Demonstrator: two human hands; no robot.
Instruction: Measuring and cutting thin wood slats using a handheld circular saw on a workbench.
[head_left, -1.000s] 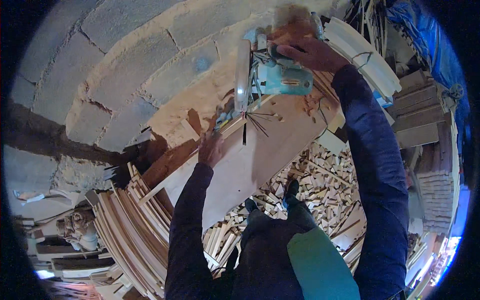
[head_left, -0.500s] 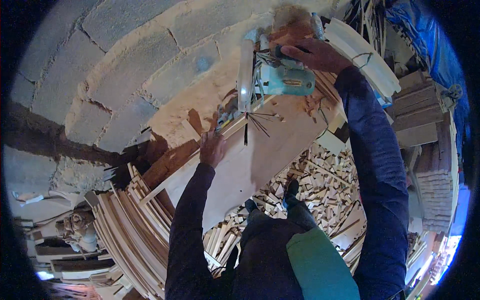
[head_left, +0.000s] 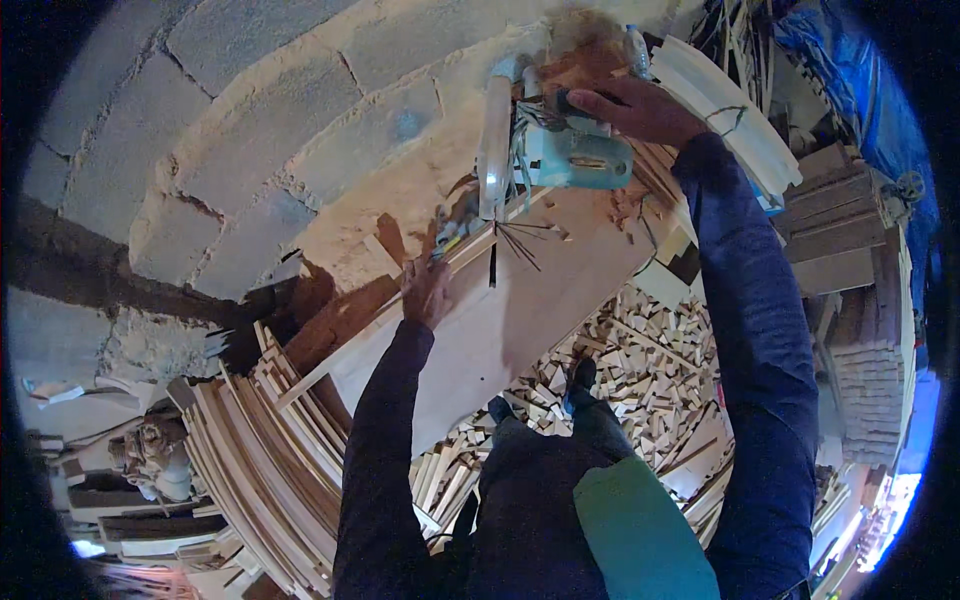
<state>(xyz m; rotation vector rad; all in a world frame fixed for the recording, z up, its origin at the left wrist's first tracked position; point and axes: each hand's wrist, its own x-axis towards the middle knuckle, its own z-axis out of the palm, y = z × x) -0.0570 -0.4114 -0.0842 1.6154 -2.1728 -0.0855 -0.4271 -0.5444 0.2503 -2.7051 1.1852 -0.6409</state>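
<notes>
A miter saw with a teal motor housing (head_left: 590,162) stands at the far side of a wooden worktop (head_left: 440,360). Its pale, upright blade guard (head_left: 493,150) hangs over the back edge, in line with a dark slot in the top. My right hand (head_left: 650,110) reaches out to the saw and is closed round its dark handle, the thumb lying along it; the other fingers are partly hidden. Left of the blade, my left hand (head_left: 426,292) rests against a narrow wooden strip (head_left: 468,250) along the back edge, fingers bent over it.
A heap of small wood offcuts (head_left: 640,370) covers the floor by my feet. Long curved wood strips (head_left: 265,450) are stacked at the left. Behind the bench rises a block wall (head_left: 270,130). Pale boards (head_left: 725,115) and a clear bottle (head_left: 637,52) stand right of the saw.
</notes>
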